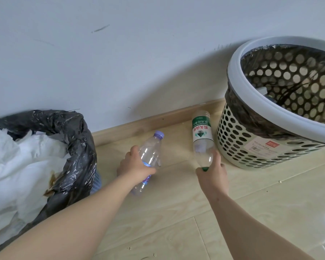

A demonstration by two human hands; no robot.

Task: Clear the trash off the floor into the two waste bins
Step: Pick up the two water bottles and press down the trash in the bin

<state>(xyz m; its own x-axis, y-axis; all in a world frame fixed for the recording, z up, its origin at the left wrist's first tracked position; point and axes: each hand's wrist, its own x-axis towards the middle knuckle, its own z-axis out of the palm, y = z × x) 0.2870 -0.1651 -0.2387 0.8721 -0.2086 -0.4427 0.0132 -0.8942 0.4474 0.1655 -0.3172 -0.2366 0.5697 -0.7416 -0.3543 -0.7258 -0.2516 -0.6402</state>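
Pale wood floor (176, 212) w/ crumbs (280, 181), scuffed white wall (120, 62), skirting (139, 125)

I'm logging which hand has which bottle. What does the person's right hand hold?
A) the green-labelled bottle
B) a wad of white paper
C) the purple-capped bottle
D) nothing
A: the right hand grips the green-labelled bottle at its cap end, while the left hand grips the purple-capped bottle.
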